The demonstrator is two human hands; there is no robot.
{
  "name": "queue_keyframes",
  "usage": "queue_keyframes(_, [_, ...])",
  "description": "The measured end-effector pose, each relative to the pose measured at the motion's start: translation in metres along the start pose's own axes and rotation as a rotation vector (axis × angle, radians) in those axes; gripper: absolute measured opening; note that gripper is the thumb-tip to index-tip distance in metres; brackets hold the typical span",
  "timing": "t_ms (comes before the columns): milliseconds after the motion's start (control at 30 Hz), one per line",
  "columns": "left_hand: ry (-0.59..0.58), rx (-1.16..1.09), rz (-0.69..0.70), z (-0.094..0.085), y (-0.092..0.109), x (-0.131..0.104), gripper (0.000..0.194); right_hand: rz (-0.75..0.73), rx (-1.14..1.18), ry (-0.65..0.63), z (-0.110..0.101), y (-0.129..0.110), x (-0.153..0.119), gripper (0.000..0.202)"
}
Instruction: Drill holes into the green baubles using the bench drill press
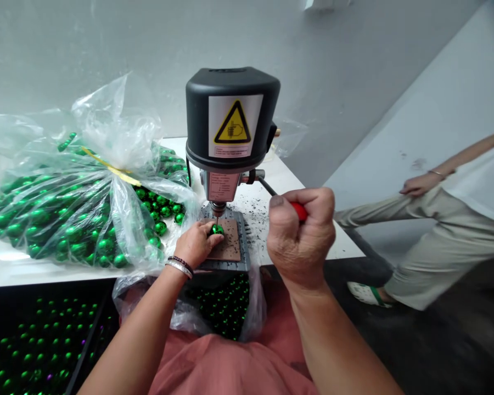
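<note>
Room: grey walls, white tabletop (16,269) with dark chips scattered right of the drill.
Drill: small black bench drill (231,115) near the front edge, warning label on its hood, bit (217,215) pointing down over a brown pad (229,241).
Bead: shiny green bead (217,229) on the pad, directly under the bit, apparently touching it or nearly so.
Left hand: left hand (195,243) resting on the pad, fingers (214,240) closed round the bead from the left and near side, pinching it steady; bracelets at the wrist.
Right hand: right hand (300,236) clenched in a full fist on the red-tipped lever (299,211), well right of the bead.
Risk, slip: round, glossy bead, likely to roll or spin out if the bit bites off-centre or the pinch loosens.
Risk, fingers: fingertips just beside the bit, so a skid or too hard a pull on the lever could drive it into skin.
Risk, chips: loose chips under the bead could tilt it.
Stock: clear bag (78,219) of green beads left of the drill, touching the left wrist; another bag (226,304) hanging open below the tabletop edge; black tray (33,340) of beads at lower left.
Bystander: another person (444,219) at the right, well apart.
</note>
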State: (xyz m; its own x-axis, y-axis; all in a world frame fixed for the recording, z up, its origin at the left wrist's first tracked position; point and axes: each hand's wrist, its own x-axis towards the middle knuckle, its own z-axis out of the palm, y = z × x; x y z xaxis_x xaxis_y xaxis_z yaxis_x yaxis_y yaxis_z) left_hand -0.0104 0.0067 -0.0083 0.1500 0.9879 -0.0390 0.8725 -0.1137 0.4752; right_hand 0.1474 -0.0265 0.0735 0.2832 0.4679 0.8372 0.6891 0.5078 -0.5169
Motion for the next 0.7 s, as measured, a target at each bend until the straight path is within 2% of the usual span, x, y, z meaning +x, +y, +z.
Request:
queue_keyframes(300, [-0.001,0.047,-0.025,-0.001,0.003,-0.003,0.043,0.0,0.089,0.086,0.01,0.006,-0.012,0.007])
queue_keyframes(533, [0.024,0.038,-0.005,0.0,0.003,-0.003,0.042,0.117,0.197,0.08,0.017,0.014,-0.025,0.006])
queue_keyframes(700, [0.019,0.025,-0.004,-0.002,0.004,-0.004,0.043,0.114,0.257,0.034,0.021,0.027,-0.044,0.008])
